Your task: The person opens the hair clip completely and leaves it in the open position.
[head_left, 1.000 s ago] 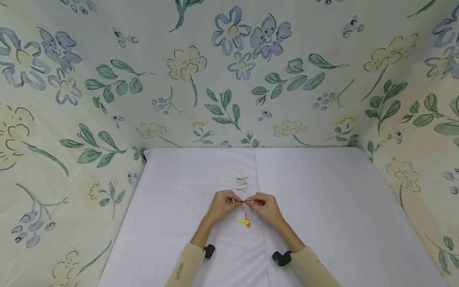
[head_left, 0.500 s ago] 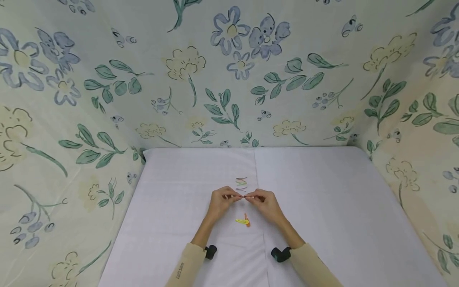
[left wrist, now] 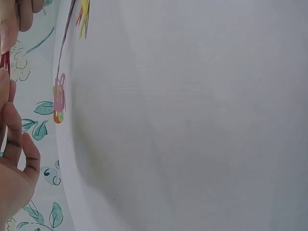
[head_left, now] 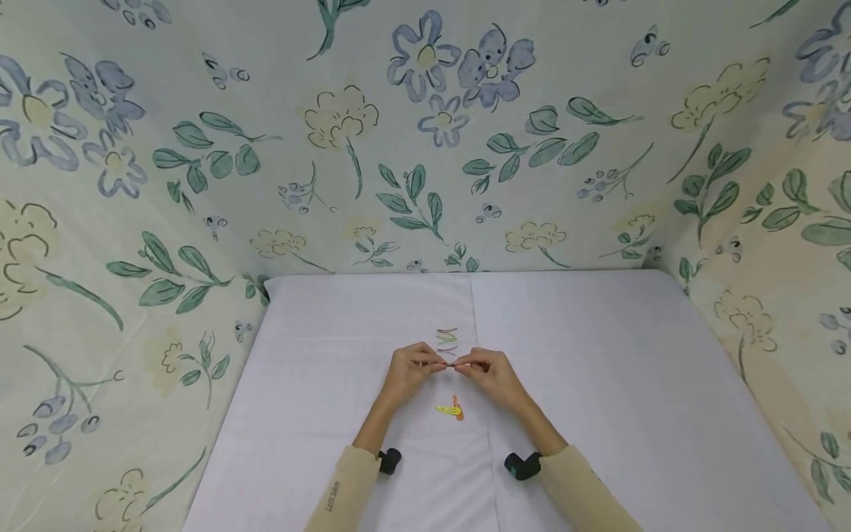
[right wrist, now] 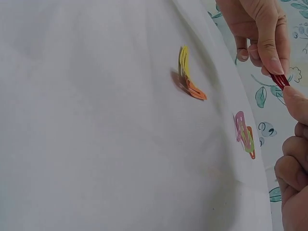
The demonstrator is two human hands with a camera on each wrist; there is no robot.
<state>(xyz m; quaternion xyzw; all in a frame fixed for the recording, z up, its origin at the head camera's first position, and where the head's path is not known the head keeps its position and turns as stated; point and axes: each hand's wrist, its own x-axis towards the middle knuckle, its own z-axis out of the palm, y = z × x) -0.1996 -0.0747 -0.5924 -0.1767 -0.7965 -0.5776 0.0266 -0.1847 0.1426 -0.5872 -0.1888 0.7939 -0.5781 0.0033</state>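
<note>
Two-handed, pinches the red clip [right wrist: 280, 80], left hand [head_left: 407, 376] at 9 o'clock, right hand [head_left: 494, 375] at 3, both closed on its ends; holds it nearer the far clips [right wrist: 244, 133] at 12 than a second ago, apparently with handling unfinished.

We see a beige left sleeve [head_left: 349, 484] with small dark lettering [head_left: 332, 496] running along it, and a beige right sleeve [head_left: 585, 491]. Beside these, the left wrist camera [head_left: 391, 461] is black and stubby, the right wrist camera [head_left: 522, 467] black and elbow-shaped.
</note>
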